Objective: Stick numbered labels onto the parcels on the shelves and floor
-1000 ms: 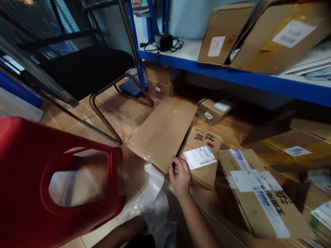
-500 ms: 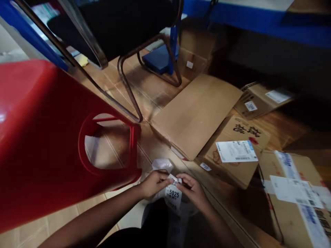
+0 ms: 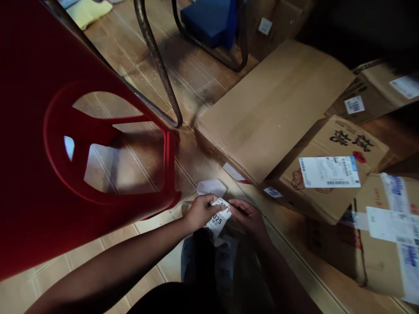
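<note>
My left hand (image 3: 200,212) and my right hand (image 3: 249,216) meet low in the middle, both pinching a strip of white number labels (image 3: 217,220) printed with "5025". The strip hangs down over a pale plastic bag (image 3: 225,261) in my lap, where more printed numbers show. A white scrap of paper (image 3: 211,187) lies on the floor just beyond my fingers. The bag's lower part is lost in shadow.
A red plastic stool (image 3: 42,144) fills the left side. A metal chair leg (image 3: 157,65) crosses above it. Cardboard boxes lie on the wooden floor to the right: a plain flat one (image 3: 271,109), one with a shipping label (image 3: 329,172), and a taped one (image 3: 386,235).
My right hand left the box edge and joined my left hand on the label strip. The view tilted down and closer; the shelf has dropped out of sight. The strip is now turned sideways.
</note>
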Demonstrator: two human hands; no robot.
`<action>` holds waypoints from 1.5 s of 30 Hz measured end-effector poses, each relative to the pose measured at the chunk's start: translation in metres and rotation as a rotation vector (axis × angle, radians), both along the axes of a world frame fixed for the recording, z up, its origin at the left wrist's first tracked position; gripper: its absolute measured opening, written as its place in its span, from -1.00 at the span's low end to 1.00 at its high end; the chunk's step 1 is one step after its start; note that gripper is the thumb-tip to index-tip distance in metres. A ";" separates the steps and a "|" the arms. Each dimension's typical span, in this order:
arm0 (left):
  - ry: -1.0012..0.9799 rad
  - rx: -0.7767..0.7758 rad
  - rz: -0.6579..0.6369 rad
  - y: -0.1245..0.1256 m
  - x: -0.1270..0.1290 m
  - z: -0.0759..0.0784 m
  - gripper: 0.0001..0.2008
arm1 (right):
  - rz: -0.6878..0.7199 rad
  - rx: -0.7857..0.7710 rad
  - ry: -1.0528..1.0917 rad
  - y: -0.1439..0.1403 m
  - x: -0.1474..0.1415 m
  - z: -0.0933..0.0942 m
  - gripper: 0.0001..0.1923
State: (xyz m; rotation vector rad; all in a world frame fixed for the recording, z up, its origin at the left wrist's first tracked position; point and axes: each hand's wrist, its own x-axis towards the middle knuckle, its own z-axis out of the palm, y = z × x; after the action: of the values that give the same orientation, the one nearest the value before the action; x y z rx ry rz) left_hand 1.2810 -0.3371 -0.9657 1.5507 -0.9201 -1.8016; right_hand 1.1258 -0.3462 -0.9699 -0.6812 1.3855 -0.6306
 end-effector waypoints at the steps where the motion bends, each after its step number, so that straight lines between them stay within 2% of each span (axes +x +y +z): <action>1: -0.035 -0.002 0.029 0.002 -0.001 -0.003 -0.64 | 0.018 0.001 -0.009 0.001 0.002 -0.001 -0.58; 5: -0.107 0.028 0.140 0.011 -0.007 -0.015 -0.63 | 0.022 -0.002 0.014 0.009 0.008 -0.011 -0.62; 7: -0.172 0.030 0.151 0.011 -0.010 -0.018 -0.63 | 0.005 -0.025 0.058 0.014 0.011 -0.019 -0.64; 10: -0.252 -0.035 0.113 0.002 -0.008 -0.019 -0.71 | 0.014 -0.066 0.143 0.018 0.013 -0.026 -0.66; 12: -0.165 -0.060 0.092 -0.008 -0.001 -0.018 -0.82 | 0.037 -0.091 0.202 0.016 0.013 -0.026 -0.68; 15: 0.014 -0.021 0.008 -0.023 0.014 -0.017 -0.85 | 0.081 -0.152 0.290 0.012 0.014 -0.022 -0.69; 17: 0.028 -0.039 -0.077 -0.031 0.022 -0.016 -0.89 | 0.102 -0.202 0.338 0.010 0.016 -0.018 -0.66; 20: -0.032 -0.130 -0.099 -0.034 0.027 -0.016 -0.92 | 0.070 -0.210 0.318 0.011 0.021 -0.015 -0.64; 25: -0.012 -0.124 -0.009 -0.026 0.019 -0.015 -0.91 | -0.096 0.015 0.036 0.015 0.028 -0.016 -0.66; 29: -0.103 -0.161 0.073 -0.020 0.016 -0.015 -0.90 | -0.067 0.082 -0.114 0.018 0.026 -0.017 -0.56; 34: -0.071 -0.145 0.083 -0.021 0.016 -0.017 -0.89 | -0.096 0.073 -0.011 0.022 0.025 -0.019 -0.63; 41: -0.015 -0.078 0.121 -0.022 0.010 -0.022 -0.83 | -0.166 0.082 0.052 0.023 0.031 -0.021 -0.63; 43: 0.029 -0.060 0.162 -0.021 0.008 -0.024 -0.73 | -0.168 0.075 0.091 0.024 0.031 -0.021 -0.64; 45: 0.083 -0.030 0.232 -0.020 0.006 -0.026 -0.56 | -0.161 0.064 0.127 0.025 0.030 -0.021 -0.64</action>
State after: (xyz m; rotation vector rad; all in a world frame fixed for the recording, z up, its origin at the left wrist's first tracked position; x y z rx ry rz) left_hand 1.2872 -0.3571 -0.9914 1.4862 -0.6935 -1.6662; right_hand 1.1554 -0.3216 -0.9908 -0.5700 1.5835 -0.6756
